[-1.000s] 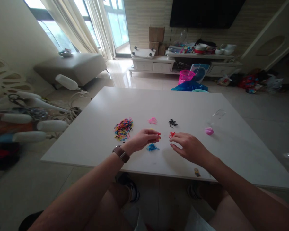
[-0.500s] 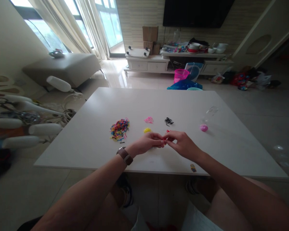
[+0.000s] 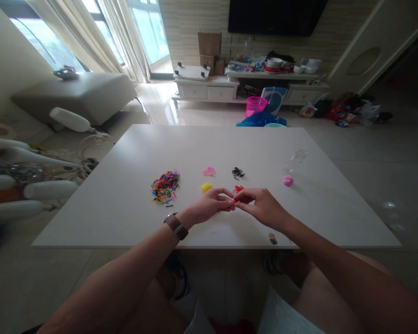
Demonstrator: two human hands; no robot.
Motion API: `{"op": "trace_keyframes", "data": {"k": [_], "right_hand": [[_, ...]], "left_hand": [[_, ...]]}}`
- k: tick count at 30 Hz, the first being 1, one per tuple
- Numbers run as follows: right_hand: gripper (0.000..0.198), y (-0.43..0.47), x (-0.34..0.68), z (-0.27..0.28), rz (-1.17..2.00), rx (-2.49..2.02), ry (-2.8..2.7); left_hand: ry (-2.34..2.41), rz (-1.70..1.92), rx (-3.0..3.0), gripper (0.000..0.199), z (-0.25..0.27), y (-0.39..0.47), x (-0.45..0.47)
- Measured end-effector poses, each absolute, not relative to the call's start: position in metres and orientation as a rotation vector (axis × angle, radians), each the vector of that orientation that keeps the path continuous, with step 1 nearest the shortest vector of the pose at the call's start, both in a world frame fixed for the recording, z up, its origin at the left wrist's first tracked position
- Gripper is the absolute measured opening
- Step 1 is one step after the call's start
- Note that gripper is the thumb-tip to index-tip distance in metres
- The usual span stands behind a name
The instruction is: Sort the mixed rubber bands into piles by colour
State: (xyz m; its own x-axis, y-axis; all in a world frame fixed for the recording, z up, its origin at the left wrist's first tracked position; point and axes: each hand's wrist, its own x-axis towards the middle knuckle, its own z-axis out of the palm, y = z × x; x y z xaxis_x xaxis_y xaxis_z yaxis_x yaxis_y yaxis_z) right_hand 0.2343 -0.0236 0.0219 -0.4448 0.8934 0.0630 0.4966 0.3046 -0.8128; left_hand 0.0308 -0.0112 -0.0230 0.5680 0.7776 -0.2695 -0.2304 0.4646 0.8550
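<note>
Both hands meet over the near middle of the white table [image 3: 181, 144]. My left hand [image 3: 211, 204], with a watch on the wrist, pinches a small red rubber band [image 3: 232, 202] between thumb and fingers. From the other side, my right hand [image 3: 259, 204] pinches the same red band, its fingertips touching those of the left. A pile of red bands [image 3: 237, 189] lies just beyond the fingers. Around it sit small piles of yellow bands [image 3: 206, 187], pink bands [image 3: 209, 171] and black bands [image 3: 237, 173]. To the left spreads a larger pile of mixed-colour bands [image 3: 165, 186].
On the right stand a pink round object [image 3: 287, 181] and a clear container [image 3: 296, 160]. A minion sticker [image 3: 272, 239] is near the front edge. White lamp arms [image 3: 50, 189] reach close to the table's left side. A pink basket [image 3: 256, 106] stands beyond.
The whole view has shifted slightly, so the table appears further left. More of the red pile shows beyond my fingers. Both hands keep pinching the red band.
</note>
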Motion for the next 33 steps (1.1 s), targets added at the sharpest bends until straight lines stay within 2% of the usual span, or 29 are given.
{"op": "trace_keyframes", "data": {"k": [13, 20, 33], "right_hand": [[0.013, -0.022, 0.225, 0.018, 0.764, -1.185, -2.082], [0.011, -0.020, 0.217, 0.014, 0.911, -1.160, -2.033], [0.009, -0.020, 0.217, 0.021, 0.912, -1.257, -1.995]], "left_hand": [[0.747, 0.792, 0.695, 0.039, -0.023, -0.015, 0.026], [0.770, 0.849, 0.702, 0.038, -0.027, -0.012, 0.022], [0.733, 0.827, 0.718, 0.031, -0.023, -0.014, 0.016]]}}
